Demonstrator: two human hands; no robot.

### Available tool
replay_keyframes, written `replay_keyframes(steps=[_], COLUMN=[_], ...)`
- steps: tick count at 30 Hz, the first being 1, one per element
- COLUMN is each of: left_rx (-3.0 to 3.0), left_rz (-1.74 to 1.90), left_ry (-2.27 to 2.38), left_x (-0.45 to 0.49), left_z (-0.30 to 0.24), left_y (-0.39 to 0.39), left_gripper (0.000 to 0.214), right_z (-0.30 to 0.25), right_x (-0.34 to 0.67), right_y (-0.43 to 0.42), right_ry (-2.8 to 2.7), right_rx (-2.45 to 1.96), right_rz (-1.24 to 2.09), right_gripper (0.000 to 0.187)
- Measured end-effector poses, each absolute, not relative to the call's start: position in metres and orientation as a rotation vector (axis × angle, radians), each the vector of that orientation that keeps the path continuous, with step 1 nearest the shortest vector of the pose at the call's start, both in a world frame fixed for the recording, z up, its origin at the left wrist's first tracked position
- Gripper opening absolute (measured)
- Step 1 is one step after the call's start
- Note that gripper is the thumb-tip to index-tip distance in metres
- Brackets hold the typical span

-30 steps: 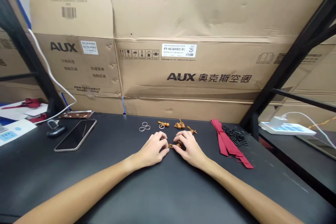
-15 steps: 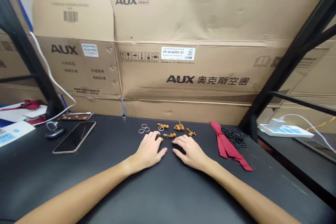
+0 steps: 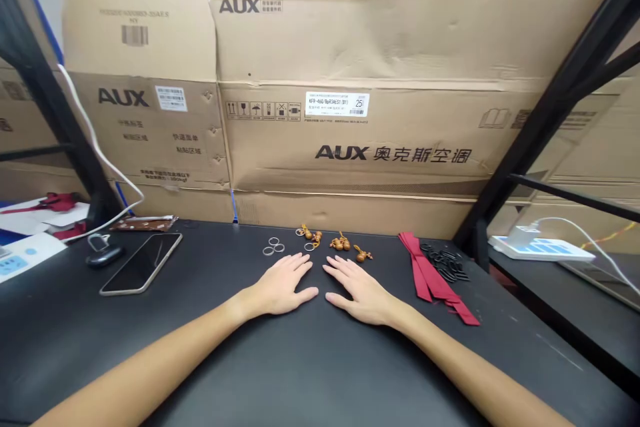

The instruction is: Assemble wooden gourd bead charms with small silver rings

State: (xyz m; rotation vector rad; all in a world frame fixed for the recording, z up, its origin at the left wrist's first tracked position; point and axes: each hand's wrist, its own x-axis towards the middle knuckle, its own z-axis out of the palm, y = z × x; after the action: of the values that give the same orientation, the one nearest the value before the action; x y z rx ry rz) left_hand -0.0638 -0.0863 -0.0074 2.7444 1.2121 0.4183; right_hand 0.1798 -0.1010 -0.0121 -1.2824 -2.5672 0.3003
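Observation:
My left hand (image 3: 284,285) lies flat on the black tabletop, fingers stretched out and thumb apart, holding nothing. Opposite it, my right hand (image 3: 361,293) rests palm down in the same way, also bare. Just beyond the left fingertips are small brown gourd-shaped charms (image 3: 316,236) with metal rings on them. More gourd charms (image 3: 341,244) sit past the right fingertips, and a single gourd charm (image 3: 362,255) lies a little to their right. Several loose key rings (image 3: 274,247) are grouped beyond the left hand, touching neither hand.
Red ribbon strips (image 3: 425,270) and a pile of black clips (image 3: 447,261) lie at the right. On the left are a phone (image 3: 143,263), a dark key fob (image 3: 104,250) and a brown packet (image 3: 145,223). Large cardboard boxes (image 3: 350,207) wall off the back.
The charm near the left fingertips has moved back and left, beside the other ringed charm. Both hands have flattened, with their fingers straighter.

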Motion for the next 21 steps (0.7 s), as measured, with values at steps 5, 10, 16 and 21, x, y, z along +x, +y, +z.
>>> replay_keyframes(steps=[5,10,16,21], left_rx=[2.762,2.757,2.761,2.763], left_rz=[0.476,0.525,0.541,0.51], left_ry=[1.21,1.19,1.185,1.192], left_x=[-0.063,-0.0642,-0.0642,-0.0636], left_z=[-0.0108,-0.0144,-0.0159,-0.0141], left_y=[-0.0862,-0.0847,-0.0843,-0.0854], left_gripper=[0.062,0.062,0.061,0.061], right_z=[-0.0146,-0.0137,-0.0126,-0.01], right_x=[0.18,0.1799,0.1789,0.1776], right_y=[-0.1002,-0.1007,-0.1012,-0.1024], right_ry=[-2.533,-2.536,-2.521,-2.543], right_rx=[-1.255,-1.268,-1.252,-1.297], right_rz=[0.302,0.3,0.306,0.302], right_gripper=[0.065,0.065,0.063,0.065])
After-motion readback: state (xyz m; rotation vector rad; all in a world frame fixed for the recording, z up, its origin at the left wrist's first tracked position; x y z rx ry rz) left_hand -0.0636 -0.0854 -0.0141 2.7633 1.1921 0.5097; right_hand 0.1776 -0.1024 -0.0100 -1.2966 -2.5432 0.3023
